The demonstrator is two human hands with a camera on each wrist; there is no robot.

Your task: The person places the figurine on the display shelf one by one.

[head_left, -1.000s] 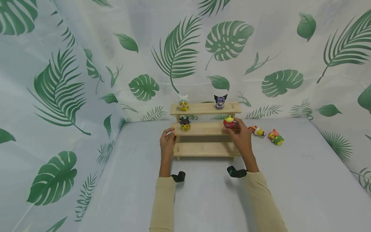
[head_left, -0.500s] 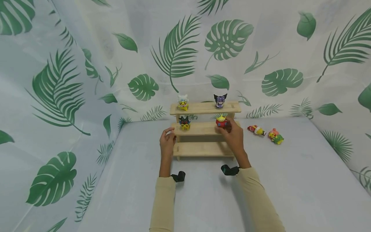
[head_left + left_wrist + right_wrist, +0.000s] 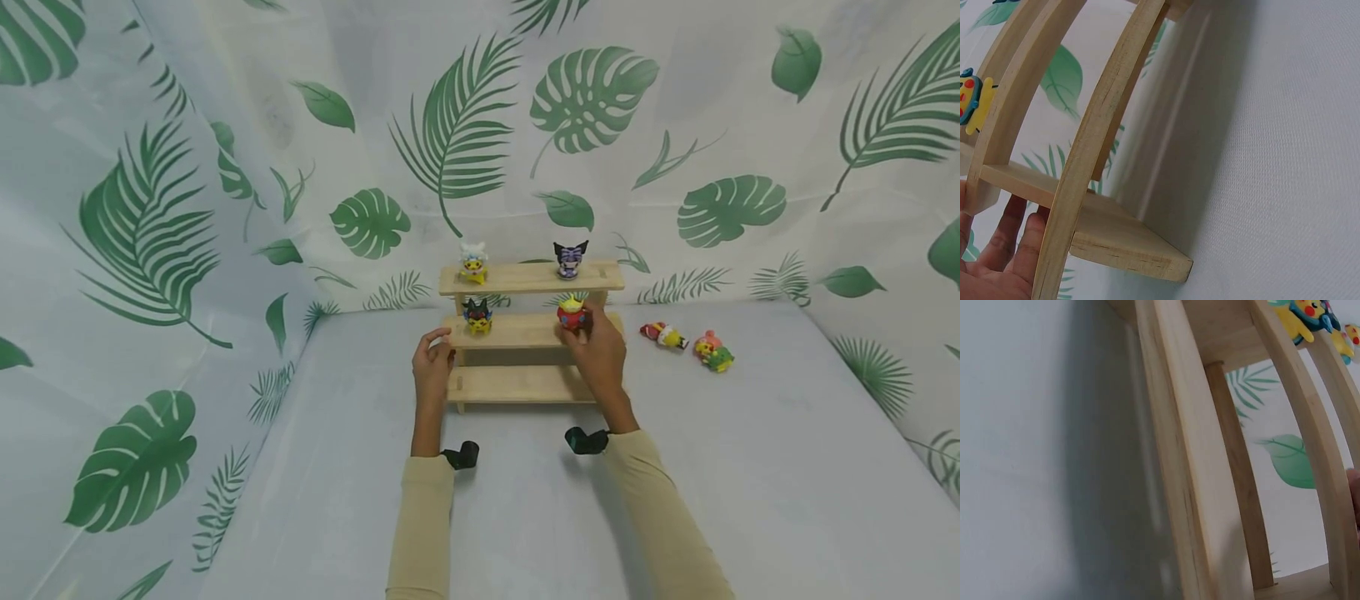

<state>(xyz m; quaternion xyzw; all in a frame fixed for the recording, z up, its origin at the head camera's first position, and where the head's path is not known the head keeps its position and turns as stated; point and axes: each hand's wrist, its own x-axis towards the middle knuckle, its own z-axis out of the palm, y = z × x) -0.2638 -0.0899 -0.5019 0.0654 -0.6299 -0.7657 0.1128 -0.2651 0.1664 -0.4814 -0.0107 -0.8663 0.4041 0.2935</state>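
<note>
A three-tier wooden display rack (image 3: 525,384) stands in the middle of the head view. My left hand (image 3: 432,367) holds the left end of its middle tier; in the left wrist view its curled fingers (image 3: 1007,234) show behind the rack's side. Over the right part of that tier, my right hand (image 3: 602,354) pinches a small red toy figurine (image 3: 572,315) with a yellow-green top. At the tier's left end stands a yellow figurine (image 3: 477,317) with a dark hood. The right wrist view shows only a sliver of fingers (image 3: 1354,494) at its right edge.
On the top tier stand a white-hooded yellow figurine (image 3: 473,264) and a black-and-purple figurine (image 3: 570,261). Right of the rack, a red-and-yellow figurine (image 3: 664,336) and a pink-and-green figurine (image 3: 713,352) lie on the white tabletop (image 3: 780,450). A leaf-print curtain (image 3: 600,192) hangs behind.
My right hand has moved the red figurine a little left along the middle tier, mostly in the first half second. The left hand stays at the rack's left end.
</note>
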